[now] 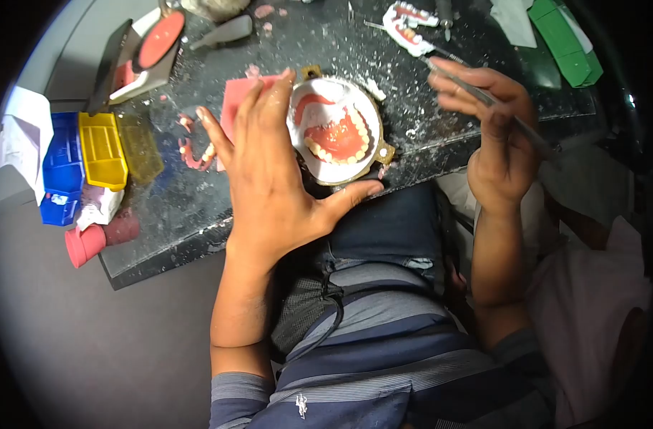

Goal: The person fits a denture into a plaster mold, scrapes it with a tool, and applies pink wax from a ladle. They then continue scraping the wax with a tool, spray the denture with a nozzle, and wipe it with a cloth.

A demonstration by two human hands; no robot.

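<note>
A brass denture flask (385, 152) filled with white plaster lies at the table's front edge. Set in the plaster is a pink wax denture (335, 137) with a curved row of cream teeth. My left hand (269, 164) spans the flask's left side, thumb along the near rim and index finger by the far brass lug. Its other fingers spread over a pink wax sheet (235, 100), partly hidden beneath them. Raised to the right of the flask, my right hand (494, 121) is closed around a slim metal wax knife (469, 87), its thin tip pointing up and left.
A partial denture (195, 151) lies left of my hand. Blue (60, 168) and yellow trays (102, 150) and a pink rubber cup (85, 244) sit at the left edge. White dental models (409, 32) and a green box (566, 43) are at the back. Plaster crumbs dot the black tabletop.
</note>
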